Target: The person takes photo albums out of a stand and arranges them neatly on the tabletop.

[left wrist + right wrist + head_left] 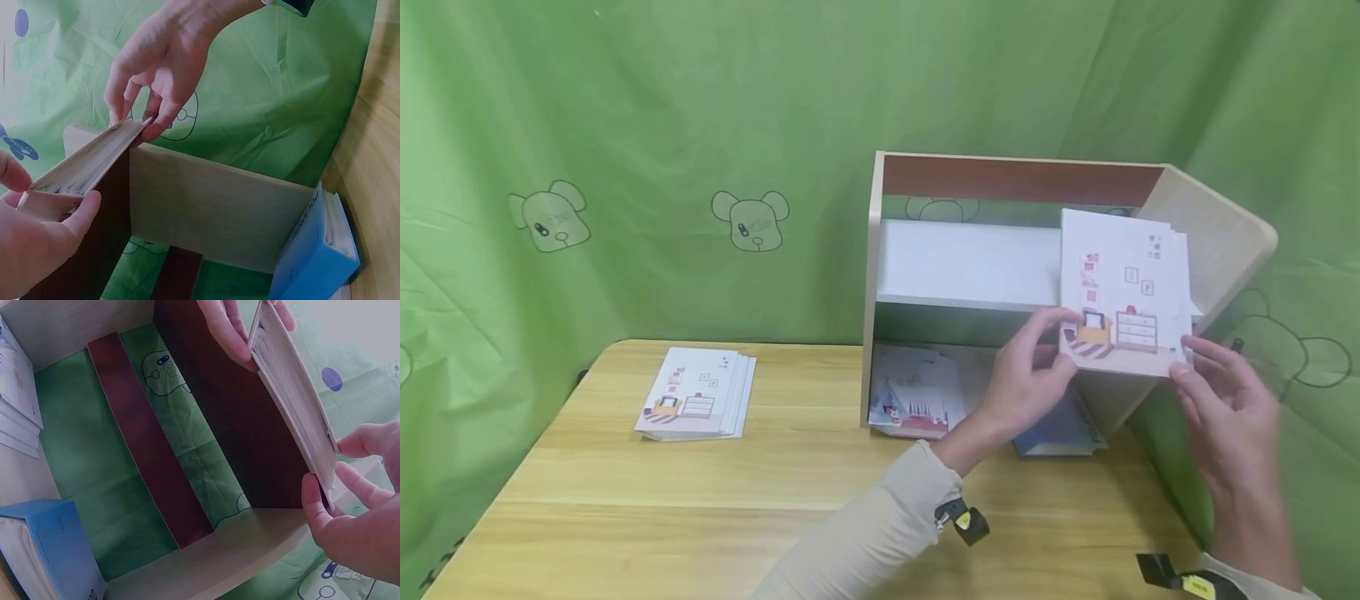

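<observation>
A white illustrated book (1123,292), with a yellow armchair and a drawer cabinet on its cover, is held up between both hands in front of the upper right of a small bookshelf (870,292). My left hand (1030,371) pinches its lower left corner between thumb and fingers. At the lower right corner, my right hand (1228,408) pinches the opposite edge. Both wrist views show the page edges of the book (297,394) from below, with fingers on either side. Its back cover is hidden in the head view.
On the lower level of the bookshelf are white illustrated books (925,383) at left and a blue book (1056,425) at right. A white upper shelf board (962,260) spans the unit. More white books (692,392) lie stacked on the wooden table (700,508) at left. Behind hangs a green curtain (662,108).
</observation>
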`<state>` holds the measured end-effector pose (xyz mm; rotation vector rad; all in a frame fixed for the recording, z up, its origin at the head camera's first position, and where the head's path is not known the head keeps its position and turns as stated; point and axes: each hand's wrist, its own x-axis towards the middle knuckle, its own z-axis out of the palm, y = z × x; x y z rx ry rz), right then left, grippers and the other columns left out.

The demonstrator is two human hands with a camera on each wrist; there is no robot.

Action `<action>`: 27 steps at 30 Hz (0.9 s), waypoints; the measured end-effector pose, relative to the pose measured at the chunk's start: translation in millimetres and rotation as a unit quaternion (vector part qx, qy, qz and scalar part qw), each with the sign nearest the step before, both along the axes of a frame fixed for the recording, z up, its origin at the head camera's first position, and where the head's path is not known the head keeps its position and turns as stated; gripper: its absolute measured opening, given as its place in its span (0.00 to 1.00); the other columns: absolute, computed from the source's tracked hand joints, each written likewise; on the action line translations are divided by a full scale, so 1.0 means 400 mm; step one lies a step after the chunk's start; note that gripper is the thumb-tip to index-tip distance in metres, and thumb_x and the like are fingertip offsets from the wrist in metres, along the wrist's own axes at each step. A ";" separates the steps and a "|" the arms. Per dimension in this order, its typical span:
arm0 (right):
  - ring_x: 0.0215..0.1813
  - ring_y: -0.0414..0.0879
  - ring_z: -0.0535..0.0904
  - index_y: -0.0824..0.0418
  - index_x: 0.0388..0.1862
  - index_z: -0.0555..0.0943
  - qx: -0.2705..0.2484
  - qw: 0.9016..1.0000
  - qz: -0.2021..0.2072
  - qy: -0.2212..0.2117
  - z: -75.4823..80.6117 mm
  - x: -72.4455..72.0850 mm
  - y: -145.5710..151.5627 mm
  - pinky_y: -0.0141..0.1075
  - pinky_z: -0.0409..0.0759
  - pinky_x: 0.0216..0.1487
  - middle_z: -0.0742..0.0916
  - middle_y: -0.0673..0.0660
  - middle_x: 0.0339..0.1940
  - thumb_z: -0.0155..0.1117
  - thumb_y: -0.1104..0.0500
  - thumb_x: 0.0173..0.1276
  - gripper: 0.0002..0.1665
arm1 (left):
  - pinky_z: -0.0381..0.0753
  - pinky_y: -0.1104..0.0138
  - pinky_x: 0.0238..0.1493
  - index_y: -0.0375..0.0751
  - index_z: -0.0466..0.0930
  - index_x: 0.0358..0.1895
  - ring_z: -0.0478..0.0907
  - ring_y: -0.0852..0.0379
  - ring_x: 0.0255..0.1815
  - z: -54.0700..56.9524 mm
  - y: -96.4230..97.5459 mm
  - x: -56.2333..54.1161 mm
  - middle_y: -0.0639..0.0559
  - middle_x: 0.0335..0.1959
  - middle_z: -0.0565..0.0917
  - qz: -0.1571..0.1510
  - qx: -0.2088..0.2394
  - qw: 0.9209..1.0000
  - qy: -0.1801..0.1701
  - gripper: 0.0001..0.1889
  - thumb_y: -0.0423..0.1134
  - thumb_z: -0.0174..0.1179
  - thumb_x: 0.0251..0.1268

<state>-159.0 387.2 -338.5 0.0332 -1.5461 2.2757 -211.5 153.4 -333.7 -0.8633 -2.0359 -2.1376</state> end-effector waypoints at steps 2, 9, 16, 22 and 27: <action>0.51 0.44 0.86 0.64 0.67 0.77 0.007 1.000 -0.005 0.000 -0.003 0.002 0.000 0.28 0.80 0.57 0.84 0.55 0.54 0.59 0.76 0.72 0.26 | 0.85 0.75 0.40 0.57 0.74 0.66 0.80 0.61 0.57 -0.002 -0.003 0.002 0.60 0.69 0.75 -0.001 -0.001 1.000 0.001 0.24 0.31 0.55 0.70; 0.52 0.41 0.85 0.63 0.69 0.76 0.049 0.998 -0.023 -0.009 -0.010 0.009 -0.005 0.27 0.80 0.57 0.83 0.54 0.56 0.65 0.73 0.70 0.28 | 0.84 0.76 0.47 0.54 0.73 0.66 0.80 0.62 0.58 -0.016 -0.010 0.007 0.57 0.69 0.75 -0.019 0.019 1.000 0.002 0.23 0.30 0.54 0.71; 0.54 0.37 0.81 0.62 0.69 0.77 0.146 0.985 -0.080 -0.040 -0.013 0.016 -0.015 0.20 0.79 0.52 0.82 0.47 0.58 0.70 0.69 0.67 0.31 | 0.84 0.75 0.50 0.50 0.73 0.65 0.78 0.62 0.62 -0.030 -0.016 0.007 0.56 0.68 0.75 -0.035 0.042 0.998 0.013 0.23 0.27 0.54 0.70; 0.52 0.35 0.80 0.58 0.70 0.77 0.189 0.978 -0.078 -0.047 -0.015 0.018 -0.020 0.18 0.79 0.49 0.79 0.45 0.60 0.71 0.70 0.67 0.33 | 0.84 0.74 0.51 0.48 0.73 0.65 0.77 0.61 0.62 -0.041 -0.033 -0.001 0.55 0.68 0.74 -0.050 0.049 0.997 0.026 0.24 0.24 0.54 0.68; 0.54 0.35 0.79 0.58 0.72 0.75 0.203 0.977 -0.062 -0.036 -0.022 0.021 -0.024 0.18 0.79 0.49 0.78 0.45 0.61 0.69 0.70 0.68 0.33 | 0.84 0.73 0.52 0.47 0.72 0.65 0.77 0.60 0.62 -0.050 -0.042 -0.006 0.55 0.69 0.73 -0.060 0.047 0.996 0.040 0.25 0.22 0.53 0.67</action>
